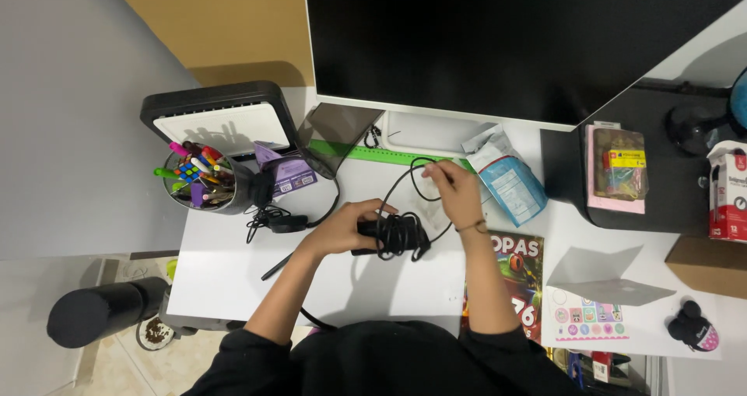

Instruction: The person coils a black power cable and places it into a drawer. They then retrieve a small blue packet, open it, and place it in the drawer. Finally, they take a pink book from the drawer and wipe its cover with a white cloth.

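Leftmost, a round cup of coloured pens (pixel 198 180) stands on the white worktop (pixel 233 275). Centrally, a black block-shaped power adapter wrapped in thin black cable (pixel 393 236) is gripped by the left hand (pixel 342 225), fingers clamped around it. A limp, light cable loop is pinched by the right hand (pixel 455 194); the rigid block seems the surer hold.

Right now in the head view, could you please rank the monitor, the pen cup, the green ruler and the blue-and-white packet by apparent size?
1. monitor, by far.
2. pen cup and blue-and-white packet: look alike, unranked.
3. green ruler: long but thin, partly hidden.
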